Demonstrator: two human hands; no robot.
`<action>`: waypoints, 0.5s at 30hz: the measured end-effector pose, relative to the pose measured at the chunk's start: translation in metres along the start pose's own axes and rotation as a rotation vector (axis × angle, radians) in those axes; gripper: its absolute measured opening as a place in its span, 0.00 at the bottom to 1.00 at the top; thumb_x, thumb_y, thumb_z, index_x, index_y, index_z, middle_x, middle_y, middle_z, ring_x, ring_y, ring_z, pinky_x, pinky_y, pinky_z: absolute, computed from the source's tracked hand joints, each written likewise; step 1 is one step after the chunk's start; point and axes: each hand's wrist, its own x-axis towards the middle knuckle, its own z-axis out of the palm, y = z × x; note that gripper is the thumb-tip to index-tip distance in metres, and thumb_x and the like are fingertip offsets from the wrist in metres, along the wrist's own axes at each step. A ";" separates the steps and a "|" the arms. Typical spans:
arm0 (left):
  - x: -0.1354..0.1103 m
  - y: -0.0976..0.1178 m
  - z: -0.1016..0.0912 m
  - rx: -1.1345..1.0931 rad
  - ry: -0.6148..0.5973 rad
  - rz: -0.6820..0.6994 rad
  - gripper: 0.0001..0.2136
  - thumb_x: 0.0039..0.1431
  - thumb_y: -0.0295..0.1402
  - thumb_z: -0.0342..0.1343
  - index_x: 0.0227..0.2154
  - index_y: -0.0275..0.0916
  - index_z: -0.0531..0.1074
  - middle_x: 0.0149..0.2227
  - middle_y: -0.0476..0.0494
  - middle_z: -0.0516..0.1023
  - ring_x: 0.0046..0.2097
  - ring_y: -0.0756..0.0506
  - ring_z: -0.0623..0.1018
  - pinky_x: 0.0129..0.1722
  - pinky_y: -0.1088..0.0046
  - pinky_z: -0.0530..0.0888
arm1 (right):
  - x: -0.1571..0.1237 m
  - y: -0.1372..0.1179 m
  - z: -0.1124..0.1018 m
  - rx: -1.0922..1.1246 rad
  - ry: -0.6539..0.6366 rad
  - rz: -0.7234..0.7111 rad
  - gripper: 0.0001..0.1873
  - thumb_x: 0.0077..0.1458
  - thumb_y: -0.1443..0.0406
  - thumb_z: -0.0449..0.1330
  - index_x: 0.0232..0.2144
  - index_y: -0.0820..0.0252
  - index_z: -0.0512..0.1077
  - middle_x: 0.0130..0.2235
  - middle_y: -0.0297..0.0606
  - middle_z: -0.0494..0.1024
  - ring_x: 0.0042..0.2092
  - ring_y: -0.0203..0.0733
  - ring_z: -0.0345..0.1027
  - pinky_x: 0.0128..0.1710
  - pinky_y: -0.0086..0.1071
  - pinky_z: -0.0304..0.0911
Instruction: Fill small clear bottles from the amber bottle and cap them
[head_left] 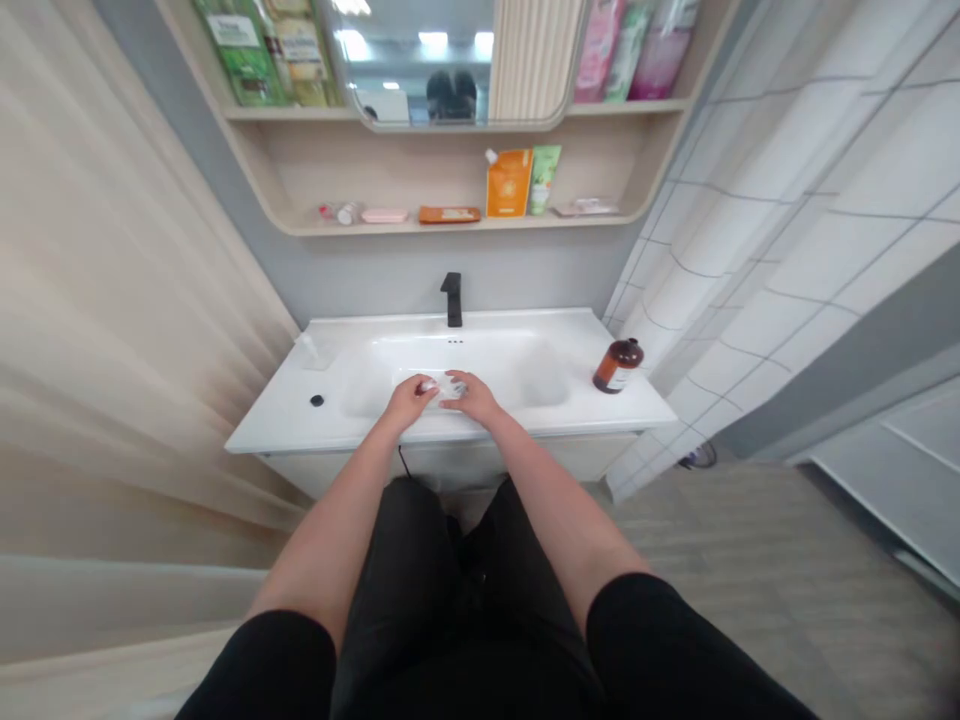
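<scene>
Over the front of the white sink basin point(540, 370), both hands meet around a small clear-and-white item point(448, 387) whose kind is too small to make out. My left hand point(407, 402) pinches its left end between thumb and fingers. On the other side, my right hand point(474, 397) curls its fingers and thumb around the right end. A small round black piece point(316, 400) lies on the counter left of the basin. Behind it stands a clear, see-through container point(315, 354). On the right of the counter is a brown bottle point(618, 366) with a white label.
A black faucet point(453, 300) rises behind the basin. Above is a shelf point(300, 228) with an orange pouch point(509, 184), a green tube point(544, 180) and several small packs, under a mirror point(420, 60). A beige curtain point(135, 300) hangs left; a white tiled wall point(780, 240) stands right.
</scene>
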 end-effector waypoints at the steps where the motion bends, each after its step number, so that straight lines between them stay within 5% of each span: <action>1: 0.000 0.000 -0.001 -0.020 0.012 0.016 0.13 0.59 0.44 0.63 0.41 0.41 0.77 0.40 0.44 0.82 0.42 0.41 0.79 0.49 0.62 0.76 | -0.001 -0.001 0.000 0.053 0.002 0.021 0.42 0.37 0.59 0.83 0.57 0.51 0.80 0.50 0.39 0.80 0.46 0.46 0.74 0.53 0.43 0.72; 6: -0.002 0.004 0.001 -0.201 -0.001 0.036 0.25 0.53 0.44 0.70 0.52 0.42 0.74 0.57 0.37 0.80 0.59 0.37 0.79 0.57 0.58 0.76 | -0.003 -0.004 -0.002 0.428 -0.044 0.126 0.37 0.51 0.46 0.74 0.60 0.50 0.76 0.47 0.39 0.80 0.40 0.42 0.74 0.37 0.35 0.74; 9: -0.003 0.008 0.002 -0.313 -0.049 -0.006 0.31 0.48 0.39 0.74 0.55 0.41 0.73 0.54 0.35 0.82 0.56 0.37 0.82 0.56 0.57 0.79 | -0.004 -0.006 -0.003 0.459 -0.114 0.140 0.41 0.54 0.46 0.73 0.66 0.48 0.71 0.55 0.42 0.79 0.40 0.42 0.76 0.35 0.33 0.73; 12: -0.006 0.009 -0.017 -0.289 0.165 -0.009 0.31 0.47 0.35 0.75 0.55 0.40 0.72 0.54 0.35 0.82 0.52 0.39 0.83 0.52 0.59 0.81 | -0.005 -0.006 -0.004 0.431 -0.124 0.162 0.47 0.55 0.46 0.71 0.72 0.41 0.62 0.67 0.44 0.72 0.41 0.42 0.78 0.33 0.33 0.72; 15: -0.017 0.000 -0.069 -0.215 0.451 -0.025 0.32 0.55 0.38 0.71 0.61 0.41 0.68 0.59 0.34 0.78 0.56 0.40 0.82 0.56 0.58 0.81 | -0.005 -0.003 -0.004 0.414 -0.094 0.178 0.41 0.59 0.44 0.67 0.70 0.45 0.65 0.65 0.45 0.73 0.43 0.43 0.78 0.34 0.33 0.71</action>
